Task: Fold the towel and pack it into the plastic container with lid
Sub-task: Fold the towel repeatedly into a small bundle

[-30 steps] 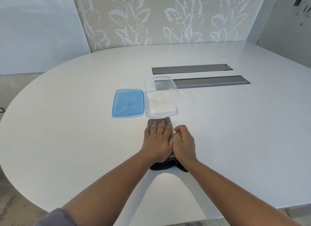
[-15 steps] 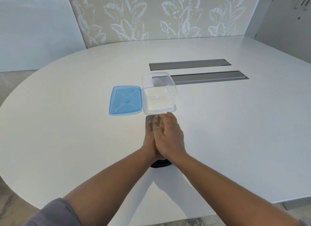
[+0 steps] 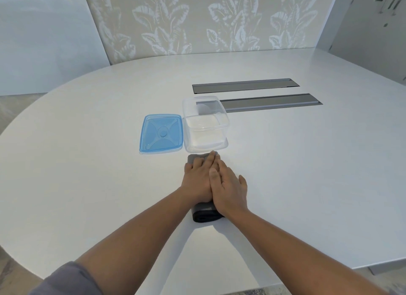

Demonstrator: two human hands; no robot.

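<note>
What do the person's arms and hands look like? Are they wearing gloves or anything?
No gloves. Both the left hand and the right hand are bare, and I can see no rings or watch. The forearms are bare too. A grey sleeve shows on the left arm, pushed up high at the bottom edge of the picture.

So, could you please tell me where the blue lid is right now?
In the head view, the blue lid lies flat on the white table, left of centre, right beside the left side of the clear plastic container and beyond the folded towel.
</note>
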